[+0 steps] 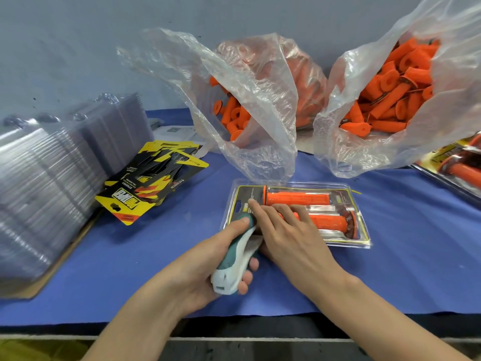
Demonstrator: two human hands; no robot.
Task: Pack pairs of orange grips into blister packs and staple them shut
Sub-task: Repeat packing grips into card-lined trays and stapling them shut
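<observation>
A clear blister pack [338,238] lies on the blue mat with two orange grips [296,198] inside, over a black and yellow card. My left hand [208,259] grips a teal and white stapler [234,259], whose nose sits at the pack's near left corner. My right hand [289,230] lies flat on the pack with straight fingers, pressing its left part down.
Two clear plastic bags of loose orange grips [234,115] [390,95] stand behind the pack. Empty blister shells [39,183] are stacked at the left, with printed cards [145,183] beside them. Finished packs [455,168] lie at the right edge.
</observation>
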